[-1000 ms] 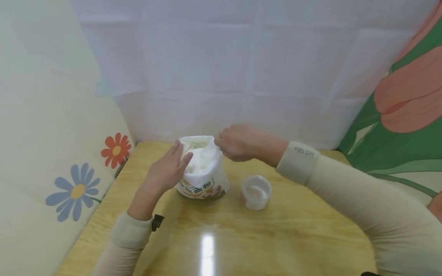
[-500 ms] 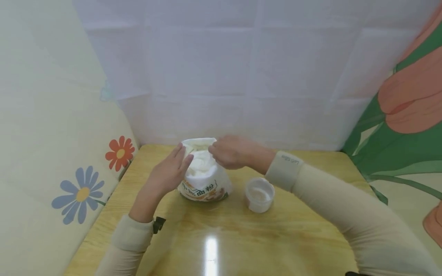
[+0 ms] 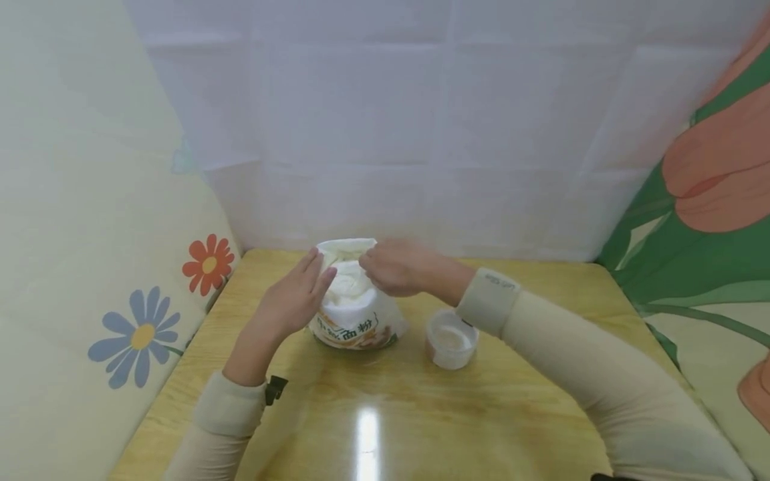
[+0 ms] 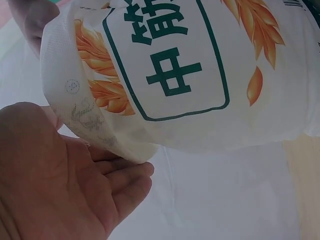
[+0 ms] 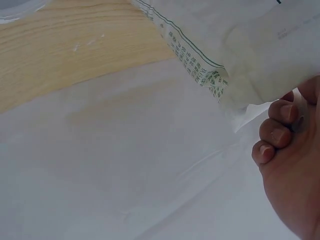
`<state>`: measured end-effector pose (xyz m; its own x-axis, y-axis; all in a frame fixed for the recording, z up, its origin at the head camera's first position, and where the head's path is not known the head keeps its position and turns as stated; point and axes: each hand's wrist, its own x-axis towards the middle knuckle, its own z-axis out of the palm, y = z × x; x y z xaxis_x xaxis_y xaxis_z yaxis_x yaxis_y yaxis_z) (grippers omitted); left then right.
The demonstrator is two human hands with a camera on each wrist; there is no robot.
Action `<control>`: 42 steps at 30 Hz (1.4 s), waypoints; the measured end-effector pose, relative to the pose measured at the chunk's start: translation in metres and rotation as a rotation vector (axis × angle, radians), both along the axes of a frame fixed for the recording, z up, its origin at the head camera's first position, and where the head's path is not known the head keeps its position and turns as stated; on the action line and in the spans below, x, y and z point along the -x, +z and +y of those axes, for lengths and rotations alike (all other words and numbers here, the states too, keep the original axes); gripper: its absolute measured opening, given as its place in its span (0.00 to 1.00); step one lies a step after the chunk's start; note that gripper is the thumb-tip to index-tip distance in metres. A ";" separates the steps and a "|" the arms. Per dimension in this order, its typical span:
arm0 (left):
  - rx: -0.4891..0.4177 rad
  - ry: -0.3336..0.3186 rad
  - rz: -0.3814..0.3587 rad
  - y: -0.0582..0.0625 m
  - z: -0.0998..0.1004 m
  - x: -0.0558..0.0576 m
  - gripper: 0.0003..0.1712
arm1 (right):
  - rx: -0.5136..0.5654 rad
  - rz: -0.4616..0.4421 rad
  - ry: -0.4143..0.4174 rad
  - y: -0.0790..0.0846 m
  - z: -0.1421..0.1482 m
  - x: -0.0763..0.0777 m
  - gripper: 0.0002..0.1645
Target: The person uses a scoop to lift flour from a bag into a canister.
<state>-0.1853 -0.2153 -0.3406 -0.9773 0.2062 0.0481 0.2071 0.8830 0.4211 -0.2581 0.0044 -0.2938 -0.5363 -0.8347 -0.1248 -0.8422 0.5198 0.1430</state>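
Creased white sheet (image 3: 349, 113) hanging at twelve o'clock, wood-grain table (image 3: 481, 414) under everything with a streak of glare (image 3: 367, 447) down near six. The bag (image 3: 345, 312) stands upright at about eleven on the table, mouth up, with what looks like flour (image 3: 347, 282) inside. Left hand (image 3: 293, 297) is at the bag's nine o'clock, fingers pretty much straight and laid against the rim, not clenched. Right hand (image 3: 394, 267) is around two, fingers curled in; from the right wrist view I'd call it a pinch on the bag's edge, but I honestly can't tell if anything else is tucked in there. My read is that the step here is working the mouth of the bag, so a few tips: use that left palm as a soft wall, since squeezing would probably fold the opening shut. On the right, I'd go for slow, small moves outward toward three rather than up, because a yank could tip a bag like that or puff powder out. Also mind the right forearm, it passes right by the clear tub (image 3: 451, 342) at the bag's four o'clock, and something that light likely slides with one bump.
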 end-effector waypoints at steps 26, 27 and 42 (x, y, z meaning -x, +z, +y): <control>-0.015 -0.017 -0.014 0.005 0.001 0.000 0.52 | 0.343 -0.156 -0.097 -0.005 0.045 0.007 0.12; -0.018 -0.018 -0.015 0.005 0.001 0.000 0.52 | 0.352 -0.166 -0.108 -0.005 0.046 0.007 0.12; 0.023 -0.016 -0.004 0.001 0.003 -0.001 0.55 | 0.429 -0.135 -0.128 -0.011 0.059 0.007 0.12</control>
<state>-0.1838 -0.2120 -0.3397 -0.9741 0.2226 0.0394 0.2195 0.8891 0.4016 -0.2648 0.0635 -0.3051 -0.6412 -0.7542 0.1414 -0.7637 0.6091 -0.2140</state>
